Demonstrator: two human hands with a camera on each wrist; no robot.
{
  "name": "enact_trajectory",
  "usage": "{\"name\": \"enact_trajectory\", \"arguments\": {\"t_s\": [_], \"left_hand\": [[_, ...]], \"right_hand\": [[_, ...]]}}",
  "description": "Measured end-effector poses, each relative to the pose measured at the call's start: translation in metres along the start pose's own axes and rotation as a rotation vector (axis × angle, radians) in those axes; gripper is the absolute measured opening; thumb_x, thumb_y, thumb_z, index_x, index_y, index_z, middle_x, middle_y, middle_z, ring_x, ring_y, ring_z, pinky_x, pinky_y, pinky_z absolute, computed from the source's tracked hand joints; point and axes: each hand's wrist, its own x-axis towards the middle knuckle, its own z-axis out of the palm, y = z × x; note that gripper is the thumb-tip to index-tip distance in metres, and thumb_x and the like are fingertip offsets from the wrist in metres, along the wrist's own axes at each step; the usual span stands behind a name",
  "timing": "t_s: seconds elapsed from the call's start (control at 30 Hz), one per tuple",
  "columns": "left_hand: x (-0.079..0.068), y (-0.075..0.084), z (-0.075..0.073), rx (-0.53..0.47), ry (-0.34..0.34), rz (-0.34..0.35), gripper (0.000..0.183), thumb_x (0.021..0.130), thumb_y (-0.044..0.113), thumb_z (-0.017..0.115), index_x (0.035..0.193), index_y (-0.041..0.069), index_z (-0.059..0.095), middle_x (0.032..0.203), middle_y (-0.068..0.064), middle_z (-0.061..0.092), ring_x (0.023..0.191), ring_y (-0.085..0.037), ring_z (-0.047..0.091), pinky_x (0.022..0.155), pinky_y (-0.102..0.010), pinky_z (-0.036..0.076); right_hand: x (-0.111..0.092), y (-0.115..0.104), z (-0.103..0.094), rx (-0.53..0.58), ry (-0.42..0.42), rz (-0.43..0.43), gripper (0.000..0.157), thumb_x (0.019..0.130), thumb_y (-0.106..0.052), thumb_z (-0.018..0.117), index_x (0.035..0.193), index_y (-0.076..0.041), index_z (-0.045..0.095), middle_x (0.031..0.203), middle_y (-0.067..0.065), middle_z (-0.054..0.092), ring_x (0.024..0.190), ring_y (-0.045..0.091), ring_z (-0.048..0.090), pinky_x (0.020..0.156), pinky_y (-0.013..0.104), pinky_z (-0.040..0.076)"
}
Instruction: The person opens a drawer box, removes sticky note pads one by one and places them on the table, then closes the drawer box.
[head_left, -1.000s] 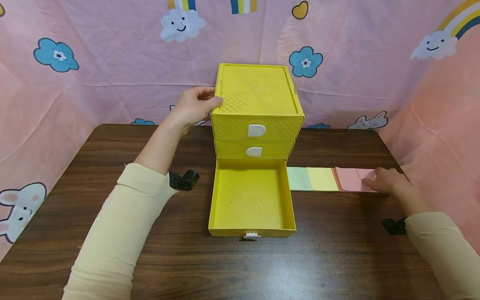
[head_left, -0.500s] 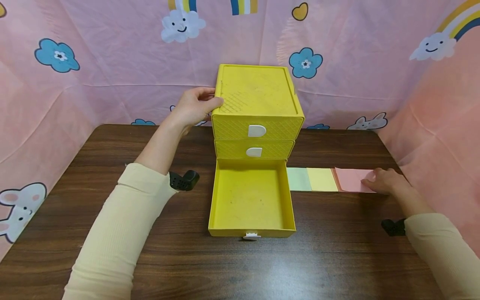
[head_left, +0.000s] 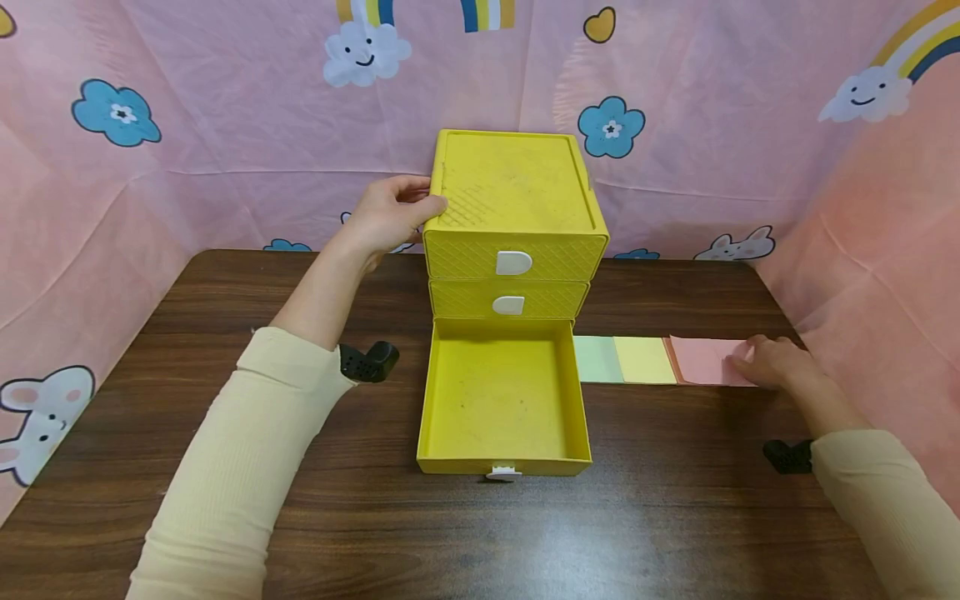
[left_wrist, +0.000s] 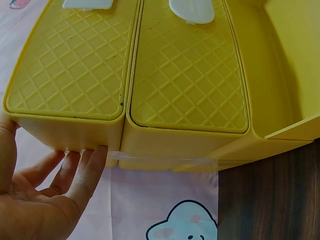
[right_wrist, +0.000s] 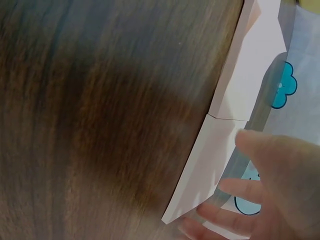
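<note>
A yellow drawer cabinet (head_left: 517, 183) stands at the middle of the table, its bottom drawer (head_left: 502, 392) pulled out and empty. My left hand (head_left: 386, 212) holds the cabinet's upper left edge, thumb on top and fingers against the side, as the left wrist view (left_wrist: 50, 195) shows. To the cabinet's right lies a row of sticky note pads: green (head_left: 597, 358), yellow (head_left: 643, 360) and pink (head_left: 705, 360), with an orange sliver (head_left: 671, 360) beside the pink. My right hand (head_left: 783, 367) is at the pink end, thumb and fingers loosely spread along the pad's edge.
The dark wooden table (head_left: 337, 517) extends around the cabinet. Pink printed cloth (head_left: 495, 75) hangs behind and along both sides. The open drawer juts toward me, its white handle (head_left: 504, 473) at the front. White tabs mark the two shut upper drawers (head_left: 513, 263).
The dividing line across the pink pads, plain a second ago, is hardly visible now in the head view. My right fingers have shifted very slightly; my left hand and the cabinet stay put.
</note>
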Motion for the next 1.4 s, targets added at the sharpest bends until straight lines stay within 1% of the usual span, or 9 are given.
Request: {"name": "enact_trajectory", "arguments": {"t_s": [0.1,0.17,0.33,0.43,0.6,0.83,0.9,1.1,1.4], "left_hand": [[0.0,0.0,0.0,0.003,0.002,0.007,0.054,0.091,0.031,0.056,0.14,0.014,0.04,0.134,-0.007,0.045,0.111,-0.019,0.053,0.089,-0.032,0.051],[-0.001,0.0,0.001,0.006,0.002,0.012,0.054,0.091,0.031,0.056,0.14,0.014,0.04,0.134,-0.007,0.045,0.111,-0.019,0.054,0.088,-0.031,0.051],[-0.001,0.0,0.001,0.01,0.002,0.019,0.054,0.091,0.031,0.056,0.14,0.015,0.04,0.134,-0.007,0.045,0.109,-0.019,0.054,0.086,-0.031,0.052],[-0.002,0.0,0.0,0.016,0.002,0.019,0.054,0.091,0.031,0.056,0.14,0.015,0.04,0.134,-0.007,0.045,0.108,-0.019,0.053,0.086,-0.031,0.052],[-0.002,0.001,0.0,0.015,-0.003,0.015,0.054,0.091,0.031,0.055,0.14,0.015,0.039,0.135,-0.007,0.044,0.11,-0.019,0.052,0.086,-0.031,0.051],[-0.001,0.001,0.0,-0.003,-0.006,0.01,0.054,0.091,0.029,0.056,0.14,0.012,0.039,0.134,-0.008,0.044,0.111,-0.02,0.053,0.087,-0.031,0.052],[-0.001,0.001,0.0,0.0,-0.007,0.011,0.054,0.091,0.029,0.056,0.14,0.013,0.039,0.134,-0.008,0.044,0.111,-0.02,0.053,0.087,-0.031,0.052],[-0.001,0.0,-0.001,0.004,-0.007,0.016,0.054,0.091,0.03,0.056,0.141,0.014,0.039,0.135,-0.007,0.043,0.111,-0.02,0.053,0.085,-0.03,0.053],[0.0,0.0,-0.002,0.009,-0.008,0.005,0.055,0.091,0.031,0.056,0.141,0.014,0.038,0.136,-0.007,0.043,0.112,-0.02,0.053,0.089,-0.033,0.051]], "right_hand": [[0.003,0.003,0.002,0.012,0.036,0.015,0.07,0.09,-0.045,0.041,0.119,0.019,0.037,0.12,0.044,0.037,0.11,0.056,0.034,0.092,0.064,0.035],[0.004,0.004,0.004,0.012,0.071,0.001,0.069,0.091,-0.044,0.041,0.119,0.019,0.039,0.119,0.043,0.04,0.11,0.055,0.034,0.092,0.065,0.033],[0.003,0.004,0.004,0.005,0.215,-0.06,0.056,0.091,-0.033,0.044,0.115,0.017,0.046,0.112,0.04,0.048,0.106,0.054,0.039,0.09,0.065,0.033],[0.001,0.002,0.003,0.018,0.283,-0.074,0.05,0.091,-0.03,0.047,0.114,0.014,0.048,0.11,0.039,0.049,0.103,0.053,0.042,0.086,0.066,0.035],[-0.002,-0.004,0.004,0.077,0.394,-0.092,0.042,0.089,-0.027,0.052,0.109,0.01,0.054,0.104,0.036,0.05,0.097,0.053,0.045,0.078,0.065,0.037],[-0.004,-0.012,0.005,0.136,0.567,-0.115,0.03,0.086,-0.023,0.057,0.1,0.003,0.062,0.097,0.028,0.057,0.091,0.048,0.051,0.071,0.062,0.039],[-0.004,-0.013,0.005,0.144,0.593,-0.116,0.028,0.086,-0.023,0.058,0.098,0.001,0.063,0.096,0.026,0.058,0.09,0.046,0.053,0.07,0.061,0.039],[-0.008,-0.019,0.003,0.153,0.626,-0.143,0.024,0.086,-0.021,0.06,0.099,-0.002,0.065,0.097,0.023,0.058,0.087,0.043,0.055,0.063,0.058,0.042],[-0.011,-0.036,0.003,0.157,0.702,-0.241,0.022,0.082,-0.018,0.067,0.098,-0.004,0.066,0.091,0.02,0.06,0.072,0.038,0.058,0.051,0.052,0.044]]}}
